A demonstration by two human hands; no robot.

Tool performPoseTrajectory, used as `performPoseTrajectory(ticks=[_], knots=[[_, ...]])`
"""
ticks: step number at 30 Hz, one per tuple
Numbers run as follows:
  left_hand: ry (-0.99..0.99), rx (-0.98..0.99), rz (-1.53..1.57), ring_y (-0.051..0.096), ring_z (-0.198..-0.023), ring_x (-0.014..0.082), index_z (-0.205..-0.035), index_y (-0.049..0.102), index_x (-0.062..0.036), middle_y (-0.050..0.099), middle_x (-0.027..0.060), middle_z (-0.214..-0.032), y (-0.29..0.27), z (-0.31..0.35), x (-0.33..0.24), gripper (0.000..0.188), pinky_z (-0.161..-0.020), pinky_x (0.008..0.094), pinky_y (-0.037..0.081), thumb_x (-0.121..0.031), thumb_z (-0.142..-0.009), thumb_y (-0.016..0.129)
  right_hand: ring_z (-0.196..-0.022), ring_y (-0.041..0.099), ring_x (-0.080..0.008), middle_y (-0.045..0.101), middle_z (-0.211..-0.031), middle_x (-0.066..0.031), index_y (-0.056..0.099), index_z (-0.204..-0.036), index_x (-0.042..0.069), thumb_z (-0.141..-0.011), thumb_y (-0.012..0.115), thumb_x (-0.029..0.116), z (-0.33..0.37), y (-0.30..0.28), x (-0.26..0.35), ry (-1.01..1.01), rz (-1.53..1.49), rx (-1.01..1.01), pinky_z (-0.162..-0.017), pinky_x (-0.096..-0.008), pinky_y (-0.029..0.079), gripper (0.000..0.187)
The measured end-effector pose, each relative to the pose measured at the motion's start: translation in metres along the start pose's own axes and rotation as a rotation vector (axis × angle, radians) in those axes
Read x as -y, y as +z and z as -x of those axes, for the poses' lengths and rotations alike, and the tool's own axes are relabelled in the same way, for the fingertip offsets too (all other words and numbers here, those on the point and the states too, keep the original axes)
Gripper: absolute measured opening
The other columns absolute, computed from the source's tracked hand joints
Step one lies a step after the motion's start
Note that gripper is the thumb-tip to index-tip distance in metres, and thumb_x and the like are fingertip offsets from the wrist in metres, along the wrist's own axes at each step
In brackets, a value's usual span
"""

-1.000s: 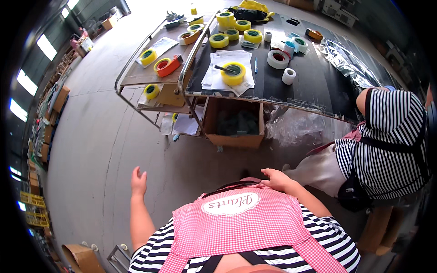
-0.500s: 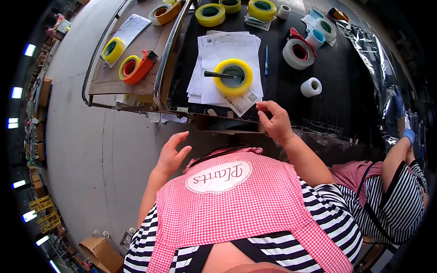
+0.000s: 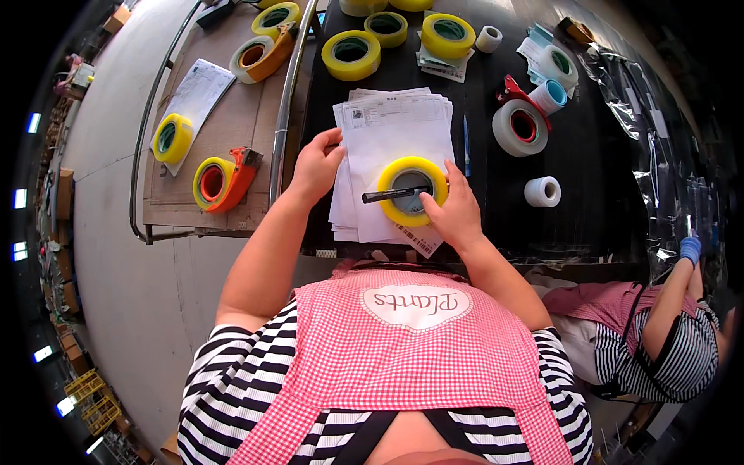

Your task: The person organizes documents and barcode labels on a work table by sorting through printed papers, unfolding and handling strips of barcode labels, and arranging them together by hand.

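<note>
A stack of white printed papers (image 3: 372, 139) lies on the black tabletop in front of me. On its lower part rests a yellow-rimmed roll of tape (image 3: 397, 212), with a black marker (image 3: 387, 194) lying across its hole. My right hand (image 3: 456, 211) grips the roll's right side, thumb at the inner rim and fingers along the outside. Under the roll a label with a barcode (image 3: 422, 239) pokes out toward me. My left hand (image 3: 314, 167) is at the stack's left edge, fingers bent and thumb apart, with nothing visible held.
Several yellow tape rolls (image 3: 351, 56) stand at the back. To the right are a red tape dispenser (image 3: 521, 128), a small white roll (image 3: 542, 191) and a blue pen (image 3: 466, 147). An orange dispenser (image 3: 225, 180) sits on the left cart. A co-worker's gloved hand (image 3: 690, 249) is far right.
Both hands have reached forward over the table: the right from beside the label onto the tape roll, the left from above the floor to the papers' edge. My view has shifted closer to the table.
</note>
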State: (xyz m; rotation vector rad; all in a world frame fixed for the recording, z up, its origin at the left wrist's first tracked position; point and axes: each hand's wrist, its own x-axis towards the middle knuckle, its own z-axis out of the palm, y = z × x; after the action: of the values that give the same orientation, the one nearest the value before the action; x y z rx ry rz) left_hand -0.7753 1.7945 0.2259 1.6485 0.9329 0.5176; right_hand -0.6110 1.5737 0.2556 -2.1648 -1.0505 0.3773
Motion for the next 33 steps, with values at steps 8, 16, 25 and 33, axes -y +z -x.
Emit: performPoseTrajectory(ticks=[8, 16, 25, 33], knots=[[-0.185, -0.074, -0.077, 0.062, -0.092, 0.0172, -0.125, 0.053, 0.0032, 0.063, 0.0114, -0.106, 0.021, -0.05, -0.006, 0.05, -0.076, 0.0285, 0.051, -0.006, -0.079, 0.069, -0.104, 0.055, -0.0354, 0.06, -0.11, -0.0144, 0.06, -0.113, 0.003, -0.08, 0.061, 0.021, -0.01, 0.015, -0.011, 0.062, 0.12, 0.023, -0.09, -0.0424, 0.046, 0.037], [-0.203, 0.033, -0.151, 0.064, -0.075, 0.0168, -0.117, 0.057, 0.0009, 0.066, 0.0082, -0.092, 0.018, -0.058, -0.011, 0.044, -0.065, 0.0316, 0.054, -0.005, -0.076, 0.071, -0.102, 0.057, -0.0347, 0.061, -0.108, -0.014, 0.061, -0.113, 0.005, -0.08, 0.06, 0.018, -0.015, 0.012, -0.015, 0.03, 0.112, 0.036, -0.089, -0.0422, 0.046, 0.036], [-0.189, 0.065, -0.154, 0.064, -0.076, 0.0162, -0.105, 0.061, 0.0017, 0.067, 0.0085, -0.088, 0.015, -0.063, -0.007, 0.031, -0.068, 0.0292, 0.052, -0.004, -0.077, 0.07, -0.102, 0.056, -0.034, 0.062, -0.109, -0.0127, 0.062, -0.114, 0.006, -0.08, 0.06, 0.013, -0.008, -0.001, -0.004, 0.022, 0.101, 0.108, -0.089, -0.0419, 0.046, 0.034], [-0.133, 0.098, -0.256, 0.064, -0.079, 0.0189, -0.102, 0.063, 0.0013, 0.068, 0.008, -0.088, 0.013, -0.064, -0.006, 0.028, -0.074, 0.03, 0.05, -0.003, -0.076, 0.071, -0.102, 0.056, -0.0336, 0.062, -0.11, -0.0125, 0.061, -0.114, 0.006, -0.081, 0.06, 0.011, -0.011, 0.002, 0.004, -0.002, 0.107, 0.146, -0.09, -0.0405, 0.046, 0.033]])
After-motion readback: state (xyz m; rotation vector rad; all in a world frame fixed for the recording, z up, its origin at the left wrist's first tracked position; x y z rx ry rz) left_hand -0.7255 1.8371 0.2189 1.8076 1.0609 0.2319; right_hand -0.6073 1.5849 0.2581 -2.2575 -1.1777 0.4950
